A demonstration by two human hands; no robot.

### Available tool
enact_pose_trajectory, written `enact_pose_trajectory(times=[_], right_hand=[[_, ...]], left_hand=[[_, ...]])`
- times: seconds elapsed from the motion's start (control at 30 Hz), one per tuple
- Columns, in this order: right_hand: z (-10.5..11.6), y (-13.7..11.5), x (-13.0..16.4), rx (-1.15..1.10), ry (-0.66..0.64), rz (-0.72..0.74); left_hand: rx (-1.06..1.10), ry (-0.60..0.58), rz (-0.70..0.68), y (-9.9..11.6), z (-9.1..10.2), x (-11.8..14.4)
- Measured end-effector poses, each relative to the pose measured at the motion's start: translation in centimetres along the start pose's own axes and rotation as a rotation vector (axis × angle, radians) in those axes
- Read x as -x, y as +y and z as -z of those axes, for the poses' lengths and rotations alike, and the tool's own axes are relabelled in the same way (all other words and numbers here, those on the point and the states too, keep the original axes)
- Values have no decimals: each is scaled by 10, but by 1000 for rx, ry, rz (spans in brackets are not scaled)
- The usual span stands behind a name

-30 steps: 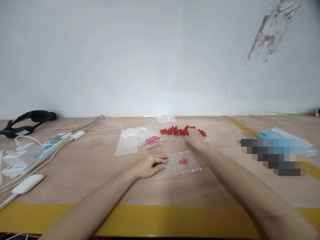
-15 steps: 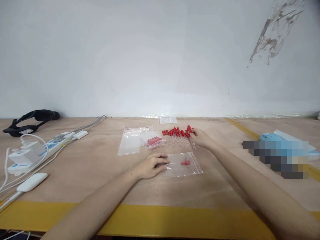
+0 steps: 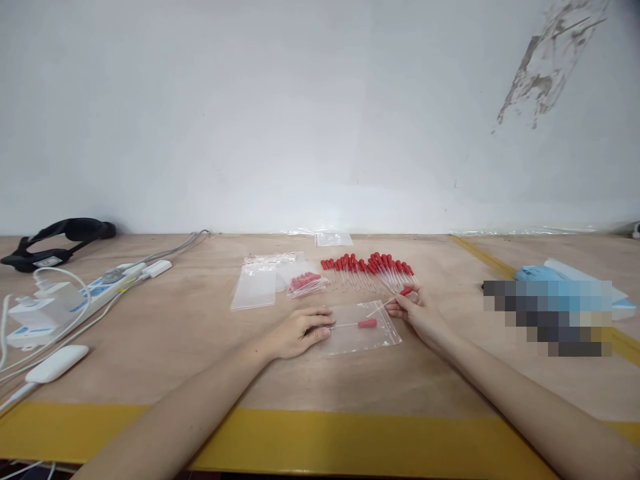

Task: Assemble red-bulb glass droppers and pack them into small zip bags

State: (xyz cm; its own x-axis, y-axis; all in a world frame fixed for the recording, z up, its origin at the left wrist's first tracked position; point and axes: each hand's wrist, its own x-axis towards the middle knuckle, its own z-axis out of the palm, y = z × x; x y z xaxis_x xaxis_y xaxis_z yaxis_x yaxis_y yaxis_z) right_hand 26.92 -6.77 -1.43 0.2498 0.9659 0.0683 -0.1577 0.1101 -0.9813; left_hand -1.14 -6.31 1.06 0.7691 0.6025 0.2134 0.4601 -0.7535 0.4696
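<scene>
My right hand point(image 3: 415, 310) pinches a dropper point(image 3: 406, 291) by its red bulb. Its thin clear stem points left, over the mouth end of a clear zip bag point(image 3: 345, 341) lying flat on the table. Inside that bag is another dropper point(image 3: 367, 323), its bulb toward the zip. My left hand point(image 3: 300, 332) grips the bag's closed left end, fingers and thumb closed on it. Behind the hands lies a pile of red-bulbed droppers point(image 3: 383, 263), stems toward me. Left of the pile rests a filled bag of droppers point(image 3: 305, 283), beside a stack of flat zip bags point(image 3: 254, 287).
On the left are a power strip point(image 3: 100, 293) with chargers and cables, a white adapter point(image 3: 57, 364) and a black strap-like headset point(image 3: 57, 243). Another small bag point(image 3: 333, 239) lies by the wall. A blue package point(image 3: 543, 273), partly blurred out, sits on the right.
My right hand has drawn one dropper out of the pile and brought it toward me, to the bag's zip end. My left hand stays on the bag.
</scene>
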Motion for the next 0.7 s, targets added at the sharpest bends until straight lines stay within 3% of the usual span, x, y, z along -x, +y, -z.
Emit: enact_pose_trajectory(times=[0.1, 0.23, 0.33, 0.47, 0.7], right_hand=[[1, 2, 3, -5, -80, -57], [13, -1, 4, 260, -254, -18], [20, -4, 0, 525, -351, 78], [28, -8, -8, 791, -349, 266], [27, -18, -3, 751, -569, 246]], left_hand=[[-11, 6, -7, 1, 0, 0], [-11, 32, -18, 1, 0, -1], [-19, 35, -12, 1, -1, -1], [-29, 41, -26, 1, 0, 0], [-44, 33, -28, -1, -2, -1]])
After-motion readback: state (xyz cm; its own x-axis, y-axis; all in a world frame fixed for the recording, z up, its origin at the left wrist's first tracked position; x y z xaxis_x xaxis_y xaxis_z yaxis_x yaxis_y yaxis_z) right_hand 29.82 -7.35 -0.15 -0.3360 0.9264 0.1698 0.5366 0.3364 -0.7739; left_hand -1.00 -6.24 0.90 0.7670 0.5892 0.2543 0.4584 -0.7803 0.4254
